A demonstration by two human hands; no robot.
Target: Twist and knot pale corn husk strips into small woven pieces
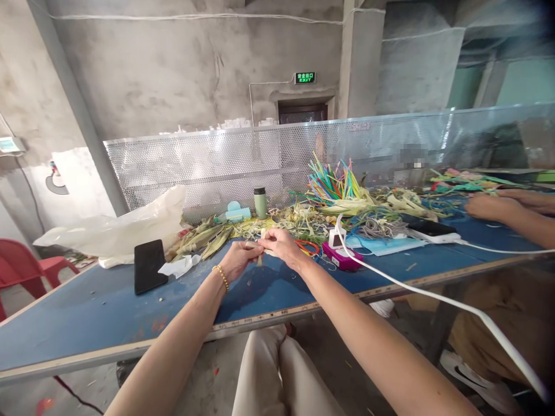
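Over the blue table my left hand (240,258) and my right hand (281,245) meet, fingers pinched together. Between them is a small pale strip (260,262) that looks like corn husk; one end hangs below the fingers and another bit shows above. Most of it is hidden by my fingers. A bead bracelet circles my left wrist. Just beyond my hands lies a heap of dried husks and stringy scraps (299,218). Thin red and orange loops (309,248) rest to the right of my right hand.
On the blue table (182,312) lie a black phone (150,266), a plastic bag (125,228) and a magenta power strip (342,258) whose white cable crosses right. A green bottle (260,203) and colourful stems (332,184) stand behind. Another person's hands (498,205) work at right.
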